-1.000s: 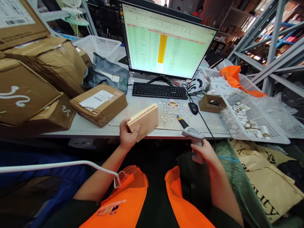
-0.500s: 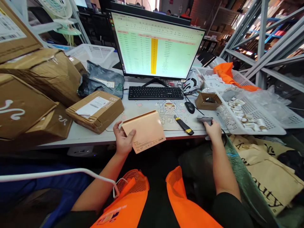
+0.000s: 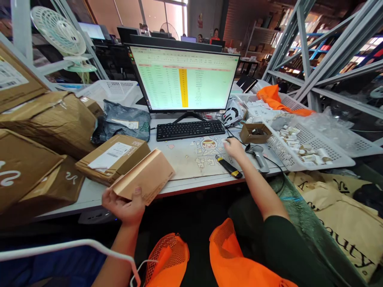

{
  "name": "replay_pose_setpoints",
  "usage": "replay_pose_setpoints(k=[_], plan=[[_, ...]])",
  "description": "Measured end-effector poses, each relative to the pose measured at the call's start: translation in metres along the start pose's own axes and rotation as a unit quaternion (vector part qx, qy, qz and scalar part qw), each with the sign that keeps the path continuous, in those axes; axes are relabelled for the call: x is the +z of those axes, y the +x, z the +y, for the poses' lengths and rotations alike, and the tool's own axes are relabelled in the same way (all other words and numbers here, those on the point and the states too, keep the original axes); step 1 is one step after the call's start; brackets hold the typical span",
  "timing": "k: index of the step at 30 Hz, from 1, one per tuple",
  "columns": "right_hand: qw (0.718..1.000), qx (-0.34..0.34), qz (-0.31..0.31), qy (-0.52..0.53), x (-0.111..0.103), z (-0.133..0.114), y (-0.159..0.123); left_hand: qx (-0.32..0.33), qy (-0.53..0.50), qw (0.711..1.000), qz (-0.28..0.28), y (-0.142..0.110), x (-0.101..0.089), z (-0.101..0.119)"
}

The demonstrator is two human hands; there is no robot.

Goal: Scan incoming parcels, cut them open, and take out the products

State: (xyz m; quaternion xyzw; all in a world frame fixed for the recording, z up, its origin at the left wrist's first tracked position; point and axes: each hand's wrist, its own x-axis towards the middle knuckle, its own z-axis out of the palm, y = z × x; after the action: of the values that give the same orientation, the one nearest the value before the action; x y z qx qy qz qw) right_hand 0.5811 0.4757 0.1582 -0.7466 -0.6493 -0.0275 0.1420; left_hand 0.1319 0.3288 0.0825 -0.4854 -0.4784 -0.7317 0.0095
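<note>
My left hand (image 3: 124,205) is closed round the near corner of a flat peach-coloured box (image 3: 146,177) and holds it tilted just above the front edge of the white table (image 3: 89,193). My right hand (image 3: 233,147) reaches forward onto the desk mat and cups the computer mouse, which is mostly hidden under the fingers. A grey barcode scanner (image 3: 257,154) lies on the table just right of that hand. Just in front of the hand, a black and yellow utility knife (image 3: 229,167) rests on the mat.
A monitor (image 3: 184,77) showing a spreadsheet and a black keyboard (image 3: 190,129) stand behind the mat. Brown cartons (image 3: 48,119) and a labelled parcel (image 3: 113,157) crowd the left. White baskets (image 3: 311,153) with small items and a small open box (image 3: 254,133) sit on the right.
My right hand has let go of the scanner, now lying on the table, and moved left onto the mouse. My left hand has lowered the box down and to the left.
</note>
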Motion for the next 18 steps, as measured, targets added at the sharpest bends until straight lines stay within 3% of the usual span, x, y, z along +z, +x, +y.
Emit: replay_pose_setpoints(k=[4, 8, 12, 18], plan=[[0.998, -0.062, -0.027, 0.014, 0.022, -0.067, 0.046, 0.075, 0.062, 0.995, -0.027, -0.004, -0.015, -0.027], [0.997, -0.075, -0.025, 0.016, 0.038, -0.102, 0.077, 0.029, 0.118, 0.992, 0.009, -0.023, -0.03, -0.05], [0.998, -0.051, -0.018, 0.009, 0.053, -0.114, 0.091, -0.071, 0.137, 0.988, 0.005, -0.042, -0.032, -0.065], [0.999, -0.026, -0.014, 0.014, 0.073, -0.11, 0.09, -0.099, 0.171, 0.98, -0.02, -0.05, -0.018, -0.081]])
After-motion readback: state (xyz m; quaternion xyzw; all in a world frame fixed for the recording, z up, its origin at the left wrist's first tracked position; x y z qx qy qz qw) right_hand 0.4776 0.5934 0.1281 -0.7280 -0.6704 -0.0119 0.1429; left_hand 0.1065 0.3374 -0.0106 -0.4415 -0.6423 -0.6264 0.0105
